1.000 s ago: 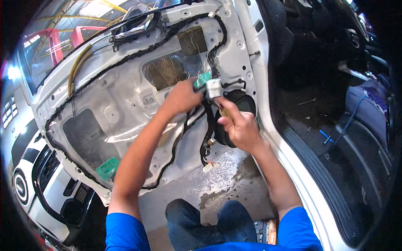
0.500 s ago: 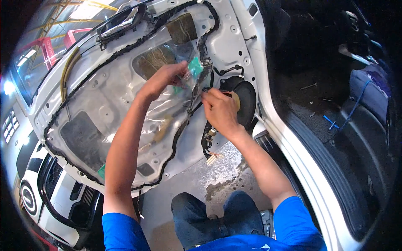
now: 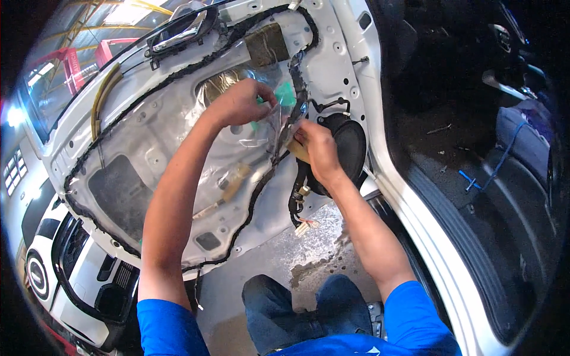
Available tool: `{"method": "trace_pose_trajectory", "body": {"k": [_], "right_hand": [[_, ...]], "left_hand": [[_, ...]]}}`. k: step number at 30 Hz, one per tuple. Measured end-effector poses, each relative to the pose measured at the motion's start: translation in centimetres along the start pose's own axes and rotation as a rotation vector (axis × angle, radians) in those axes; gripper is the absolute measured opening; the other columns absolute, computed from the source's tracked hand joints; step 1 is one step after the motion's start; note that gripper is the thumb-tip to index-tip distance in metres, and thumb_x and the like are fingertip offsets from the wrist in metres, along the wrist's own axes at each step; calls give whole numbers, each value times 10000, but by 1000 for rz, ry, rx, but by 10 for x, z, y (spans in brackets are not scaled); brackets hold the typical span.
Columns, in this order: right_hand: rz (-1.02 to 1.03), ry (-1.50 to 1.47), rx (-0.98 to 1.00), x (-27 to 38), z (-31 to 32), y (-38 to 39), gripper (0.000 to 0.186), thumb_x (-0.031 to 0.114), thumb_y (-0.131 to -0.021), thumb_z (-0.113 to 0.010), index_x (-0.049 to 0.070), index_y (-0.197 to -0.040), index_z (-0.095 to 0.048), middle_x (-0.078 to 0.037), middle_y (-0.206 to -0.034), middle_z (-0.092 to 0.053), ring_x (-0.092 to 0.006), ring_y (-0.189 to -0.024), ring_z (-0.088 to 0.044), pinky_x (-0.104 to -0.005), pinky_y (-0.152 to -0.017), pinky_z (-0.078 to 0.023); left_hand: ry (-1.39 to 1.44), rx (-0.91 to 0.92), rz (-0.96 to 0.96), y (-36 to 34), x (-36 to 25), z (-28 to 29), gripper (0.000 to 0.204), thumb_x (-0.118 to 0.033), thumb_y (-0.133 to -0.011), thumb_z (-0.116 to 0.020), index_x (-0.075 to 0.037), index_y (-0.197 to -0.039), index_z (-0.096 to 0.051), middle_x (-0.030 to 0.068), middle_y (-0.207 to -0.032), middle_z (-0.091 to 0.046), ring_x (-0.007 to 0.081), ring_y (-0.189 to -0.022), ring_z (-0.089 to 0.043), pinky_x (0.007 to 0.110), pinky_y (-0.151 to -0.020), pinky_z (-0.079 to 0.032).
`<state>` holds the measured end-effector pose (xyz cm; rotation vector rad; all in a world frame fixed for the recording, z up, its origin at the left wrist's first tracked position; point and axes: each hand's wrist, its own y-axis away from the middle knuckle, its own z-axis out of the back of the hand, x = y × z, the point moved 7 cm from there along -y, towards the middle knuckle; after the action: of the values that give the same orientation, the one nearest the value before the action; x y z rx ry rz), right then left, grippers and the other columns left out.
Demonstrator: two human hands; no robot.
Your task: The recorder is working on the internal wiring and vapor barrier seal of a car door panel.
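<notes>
A clear plastic sheet covers the inner side of a bare white car door, edged with a bead of black sealant. My left hand is closed with its fingertips pinching the loose film, beside a green tape patch. Across from it, my right hand is closed at the sealant-lined edge of the sheet, just left of the round black speaker. A tan piece shows beneath its fingers; its kind is unclear. The right fingertips are partly hidden.
A wire bundle with white connectors hangs below the speaker. The inner door handle sits at the upper left. To the right lies the car's sill, with a blue-handled tool on the dark floor inside.
My right hand has turned and shifted slightly right and down, and the tan piece now shows at its left. My left hand still grips the film, with its fingers curled more.
</notes>
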<state>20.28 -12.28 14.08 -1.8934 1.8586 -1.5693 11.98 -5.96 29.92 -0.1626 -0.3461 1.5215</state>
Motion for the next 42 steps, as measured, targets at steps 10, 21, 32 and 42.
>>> {"method": "trace_pose_trajectory", "body": {"k": [10, 21, 32, 42], "right_hand": [[357, 638, -275, 32, 15, -2, 304, 309, -748, -777, 20, -812, -708, -160, -742, -688, -279, -664, -664, -362, -671, -491], [52, 478, -328, 22, 15, 13, 533, 260, -722, -812, 35, -1138, -567, -123, -859, -716, -303, -825, -699, -395, -760, -519], [181, 685, -386, 48, 15, 32, 702, 88, -710, -817, 5, -1305, -452, -103, -755, -682, -183, -688, -653, -309, -672, -496], [-114, 94, -272, -30, 34, -3, 719, 25, -776, -765, -37, -1384, -387, -45, -731, -620, -112, -635, -555, -251, -591, -447]], "left_hand": [[-46, -42, -14, -4, -8, 21, 218, -139, -703, -714, -60, -906, -729, 163, -835, -699, 282, -760, -665, 369, -754, -515], [73, -207, -155, 9, -31, 8, 304, -154, -695, -723, 28, -938, -696, 178, -843, -687, 282, -772, -672, 364, -766, -538], [135, -706, -32, -7, 70, 96, 282, -202, -835, -696, 15, -1014, -668, 71, -878, -685, 129, -769, -634, 276, -730, -505], [-350, -623, 21, -43, 99, 225, 270, -131, -848, -653, -49, -1101, -699, 85, -906, -704, 134, -818, -645, 289, -768, -512]]}}
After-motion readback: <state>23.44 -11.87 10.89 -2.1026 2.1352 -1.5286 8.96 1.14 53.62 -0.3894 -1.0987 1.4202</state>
